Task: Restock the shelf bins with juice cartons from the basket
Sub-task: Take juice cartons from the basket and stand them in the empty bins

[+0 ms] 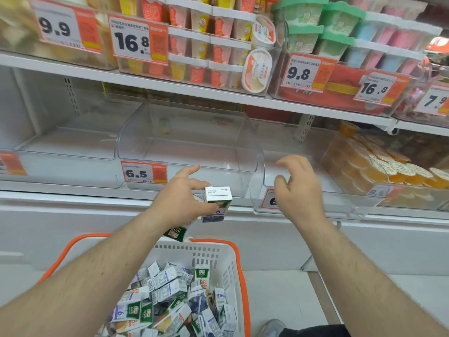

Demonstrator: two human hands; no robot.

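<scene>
Fingers of the left hand point(181, 199) are curling around an upright juice carton point(217, 203), its long axis vertical, with a second carton point(175, 233) seemingly tucked beneath the palm. The clear shelf bin point(184, 152) is sitting empty at twelve o'clock from the carton, close by. The right hand point(297, 188) is hovering at three o'clock, fingers loosely spread, holding nothing. The basket point(239, 263) at six o'clock is lying full of jumbled cartons.
</scene>
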